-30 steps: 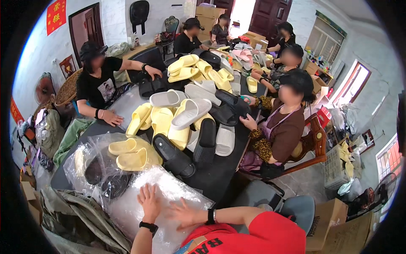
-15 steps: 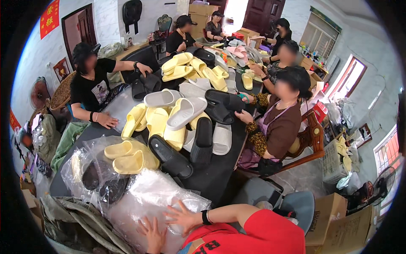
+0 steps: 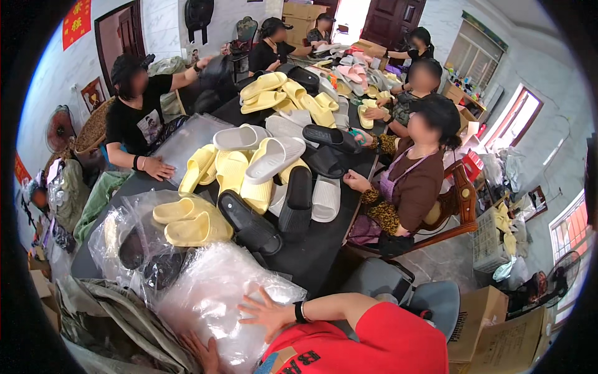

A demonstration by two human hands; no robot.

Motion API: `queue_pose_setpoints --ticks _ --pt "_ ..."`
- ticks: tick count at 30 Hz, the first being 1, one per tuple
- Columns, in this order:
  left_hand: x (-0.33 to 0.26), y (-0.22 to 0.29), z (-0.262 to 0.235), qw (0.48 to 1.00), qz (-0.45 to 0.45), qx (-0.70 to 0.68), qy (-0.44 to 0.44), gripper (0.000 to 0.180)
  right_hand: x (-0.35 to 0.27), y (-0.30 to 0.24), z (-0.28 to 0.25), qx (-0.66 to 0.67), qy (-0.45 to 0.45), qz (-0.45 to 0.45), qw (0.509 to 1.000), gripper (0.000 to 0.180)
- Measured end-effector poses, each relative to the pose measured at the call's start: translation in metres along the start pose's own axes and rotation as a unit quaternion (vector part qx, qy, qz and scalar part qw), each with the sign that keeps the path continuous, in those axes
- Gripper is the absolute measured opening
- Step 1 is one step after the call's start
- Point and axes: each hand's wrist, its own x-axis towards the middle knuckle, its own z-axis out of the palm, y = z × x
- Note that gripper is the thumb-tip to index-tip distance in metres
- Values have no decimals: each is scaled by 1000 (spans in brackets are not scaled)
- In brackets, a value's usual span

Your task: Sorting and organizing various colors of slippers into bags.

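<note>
My right hand (image 3: 268,313) lies flat with spread fingers on a stack of clear plastic bags (image 3: 215,280) at the near edge of the table. At the stack's lower left edge is my left hand (image 3: 200,350), its fingers stretched out and partly cut off from sight; nothing shows in it. Just beyond the bags sits a pair of yellow slippers (image 3: 196,225). Beside them, black slippers (image 3: 146,255) lie inside clear plastic. A loose black slipper (image 3: 249,223) rests to the right of the yellow pair.
Yellow, grey and black slippers pile along the dark table (image 3: 305,262). Co-workers sit on both sides; one's hand (image 3: 157,168) rests on flat plastic (image 3: 193,140). A grey-green cloth (image 3: 112,324) stands at near left, a grey chair (image 3: 439,305) and cardboard boxes (image 3: 498,330) at right.
My left hand has moved down and left to the stack's edge; my right hand stays on the bags. The left co-worker's arm has swung toward the back, and the black slippers under that hand are gone from there.
</note>
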Motion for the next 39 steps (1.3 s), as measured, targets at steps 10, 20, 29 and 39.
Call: queue_pose_setpoints --ticks 10,20,29,39 --pt "-2 -2 12 999 16 -21 42 76 3 8 25 -32 42 -15 999 108" --pt "6 -13 30 993 39 0 107 71 4 7 30 -58 58 -20 996 107" --pt "12 -26 52 994 16 8 103 70 4 4 24 -59 38 -15 997 109" --pt "17 -38 70 991 26 12 130 70 6 8 30 -72 47 -17 996 108"
